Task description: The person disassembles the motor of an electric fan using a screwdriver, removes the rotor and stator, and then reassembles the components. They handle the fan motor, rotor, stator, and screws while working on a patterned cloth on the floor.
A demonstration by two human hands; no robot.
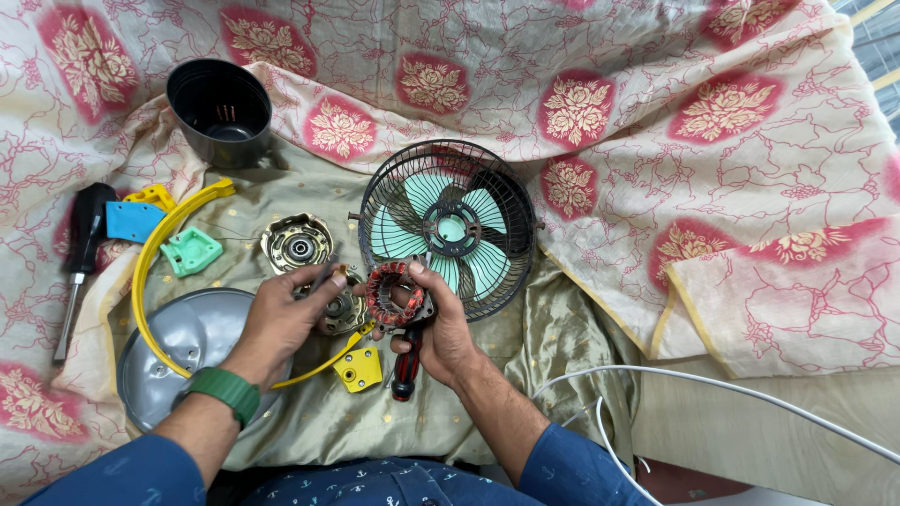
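A motor coil point(395, 293) with reddish windings is held in the fingers of the right hand point(439, 323), a red-and-black screwdriver point(407, 362) tucked under the same palm, while a round metal motor part point(341, 309) just beside it is pinched by the left hand point(281, 319). Everything is laid out on an olive cloth point(412, 412) over a cream bedsheet point(712, 141) with red flowers. One fan cage point(448, 225), one black cup point(220, 111), one grey dish point(187, 351), one yellow ring point(145, 272), a second screwdriver point(80, 253) at the left edge and one white cable point(712, 382) can be counted.
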